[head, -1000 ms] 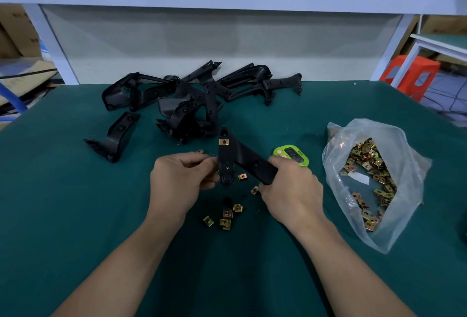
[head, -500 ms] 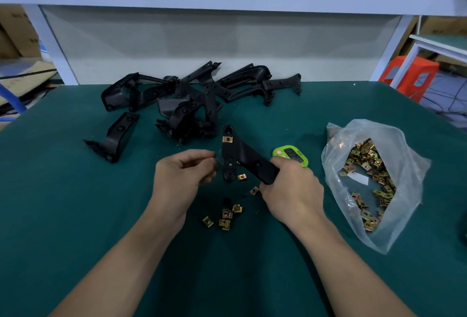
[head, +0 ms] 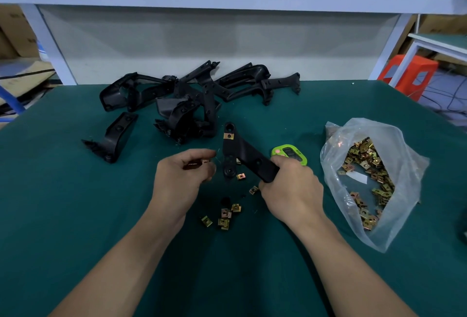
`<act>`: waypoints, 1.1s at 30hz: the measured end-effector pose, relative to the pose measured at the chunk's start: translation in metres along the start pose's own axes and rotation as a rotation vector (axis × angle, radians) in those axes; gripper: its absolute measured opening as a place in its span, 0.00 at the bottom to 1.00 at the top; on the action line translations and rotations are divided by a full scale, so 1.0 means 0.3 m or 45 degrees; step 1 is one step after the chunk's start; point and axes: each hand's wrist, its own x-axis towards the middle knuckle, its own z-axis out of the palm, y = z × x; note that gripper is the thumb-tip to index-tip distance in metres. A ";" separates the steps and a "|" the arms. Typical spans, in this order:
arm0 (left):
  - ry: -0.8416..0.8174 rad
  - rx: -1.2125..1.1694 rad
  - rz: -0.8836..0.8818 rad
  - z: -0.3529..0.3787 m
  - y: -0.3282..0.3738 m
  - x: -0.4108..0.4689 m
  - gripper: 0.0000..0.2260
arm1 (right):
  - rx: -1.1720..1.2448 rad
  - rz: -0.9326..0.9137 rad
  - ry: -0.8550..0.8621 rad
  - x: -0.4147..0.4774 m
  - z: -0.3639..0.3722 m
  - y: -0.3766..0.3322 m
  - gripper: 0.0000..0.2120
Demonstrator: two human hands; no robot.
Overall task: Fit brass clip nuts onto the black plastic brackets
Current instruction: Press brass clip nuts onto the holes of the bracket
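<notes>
Loose clip nuts [head: 225, 215] lying on the green table [head: 75, 215], right hand [head: 290, 190] gripping a black bracket [head: 242, 154] above them, one fitted nut [head: 228, 136] showing near its far end, left hand [head: 182, 180] pinching a brass nut [head: 204, 162] just beside, not touching, bracket pile [head: 189, 99] lying beyond.

Open counter [head: 63, 215] at near left, heap of black brackets [head: 192, 99] blocking the far middle, lone bracket [head: 116, 134] left, bag of clip nuts [head: 364, 180] walling the right, loose clip nuts [head: 225, 214] scattered centre.
</notes>
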 end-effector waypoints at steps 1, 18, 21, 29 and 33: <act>0.000 0.011 0.009 -0.002 -0.001 -0.001 0.14 | 0.000 0.004 -0.002 -0.001 -0.001 -0.001 0.07; -0.345 -0.229 -0.233 -0.032 0.013 0.019 0.04 | -0.091 -0.044 0.019 0.002 -0.026 0.000 0.10; -0.376 -0.259 -0.230 -0.034 0.019 0.018 0.07 | -0.115 -0.064 0.015 0.000 -0.029 -0.001 0.11; -0.432 -0.173 -0.147 -0.040 0.010 0.022 0.13 | -0.171 -0.093 0.010 -0.005 -0.033 -0.009 0.12; -0.418 -0.126 -0.098 -0.039 0.007 0.021 0.16 | -0.250 -0.123 0.021 -0.008 -0.037 -0.010 0.11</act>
